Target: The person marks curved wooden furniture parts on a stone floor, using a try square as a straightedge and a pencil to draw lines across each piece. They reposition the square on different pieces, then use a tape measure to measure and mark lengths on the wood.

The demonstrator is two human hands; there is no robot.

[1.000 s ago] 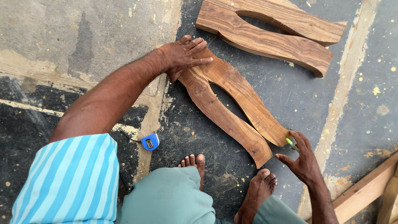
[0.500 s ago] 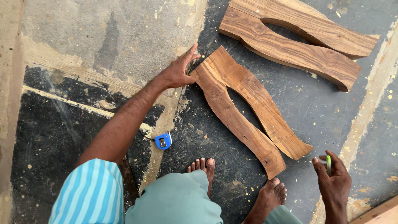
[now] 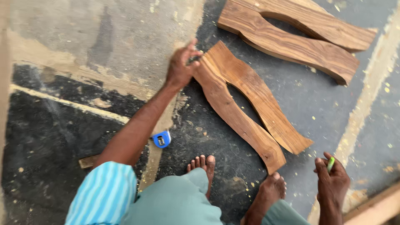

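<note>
The near pair of curved wooden pieces [image 3: 246, 104] lies flat on the dark, paint-speckled floor [image 3: 200, 137] — two brown, grained boards with wavy sides, touching at their upper ends and bowing apart in the middle. The left hand [image 3: 181, 66] rests on the upper end of that pair, fingers bent over the edge. The right hand [image 3: 333, 181], just right of the pair's lower ends and apart from them, is closed around a small green marker [image 3: 330, 163]. A second pair of curved boards [image 3: 296, 35] lies above and right of the first — same grain, well apart. A blue tape measure [image 3: 161, 138] sits left of the near pair, beside the forearm. Sawdust flecks dot the floor.
</note>
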